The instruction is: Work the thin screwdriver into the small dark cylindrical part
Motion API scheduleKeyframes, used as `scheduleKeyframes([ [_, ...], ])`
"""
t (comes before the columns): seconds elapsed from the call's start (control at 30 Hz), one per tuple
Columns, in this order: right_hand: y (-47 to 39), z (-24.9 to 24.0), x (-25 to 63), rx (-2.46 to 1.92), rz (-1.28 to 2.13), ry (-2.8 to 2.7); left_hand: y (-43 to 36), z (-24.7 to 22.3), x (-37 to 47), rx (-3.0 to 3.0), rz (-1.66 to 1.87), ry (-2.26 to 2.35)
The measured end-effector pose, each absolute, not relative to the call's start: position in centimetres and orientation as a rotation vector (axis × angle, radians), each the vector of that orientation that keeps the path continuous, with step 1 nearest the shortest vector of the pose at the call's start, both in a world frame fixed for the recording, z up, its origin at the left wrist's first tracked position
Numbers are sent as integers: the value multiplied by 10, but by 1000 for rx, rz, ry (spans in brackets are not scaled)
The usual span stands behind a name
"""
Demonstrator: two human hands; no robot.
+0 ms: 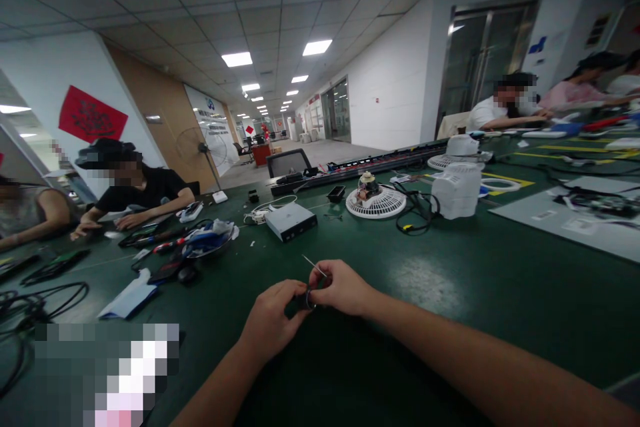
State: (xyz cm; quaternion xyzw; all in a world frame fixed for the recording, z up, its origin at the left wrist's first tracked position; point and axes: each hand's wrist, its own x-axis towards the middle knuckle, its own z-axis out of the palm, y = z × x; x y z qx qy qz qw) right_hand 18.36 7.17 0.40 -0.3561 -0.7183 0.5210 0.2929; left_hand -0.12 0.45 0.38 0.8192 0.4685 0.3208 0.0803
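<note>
Just above the green table [350, 247], my two hands meet around a small dark round part [304, 299]. My left hand [274, 317] is closed on this part from the left, thumb below and fingers above. From the right, my right hand [340, 287] pinches at the part's edge, with a thin metal rod [315, 265] sticking up and left out of its fingers. What kind of tool the rod belongs to cannot be made out. Beyond my hands lies a silver and black optical disc drive [291, 220].
A white fan grille with a motor [375, 200], a white plastic housing [455, 190] and a small black tray [336, 194] stand farther back. Black cables [45, 307] and a blue cloth [130, 295] lie at left. A person in black [135, 187] works across the table; others sit at far right.
</note>
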Motion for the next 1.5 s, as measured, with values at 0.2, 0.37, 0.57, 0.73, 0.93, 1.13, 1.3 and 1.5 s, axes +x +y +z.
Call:
scheduleKeyframes([
  [0.2,69,4,183,-967,1097,-2056,7,6,-1,2357,984,1436],
  [0.37,74,9,189,-945,990,-2055,11,6,-5,2286,1048,1565],
  [0.57,78,22,208,-878,476,-2428,15,6,-11,2205,1105,1753],
  [0.73,78,21,209,-737,394,-2568,15,4,-9,2243,1048,1739],
  [0.93,74,22,206,-854,187,-2601,14,3,-8,2319,996,1723],
  [1.13,72,22,206,-800,289,-2644,14,4,-7,2335,935,1687],
  [1.3,71,20,203,-926,331,-2645,14,4,-9,2332,925,1678],
  [1.5,68,21,201,-1034,323,-2595,14,4,-10,2359,900,1668],
])
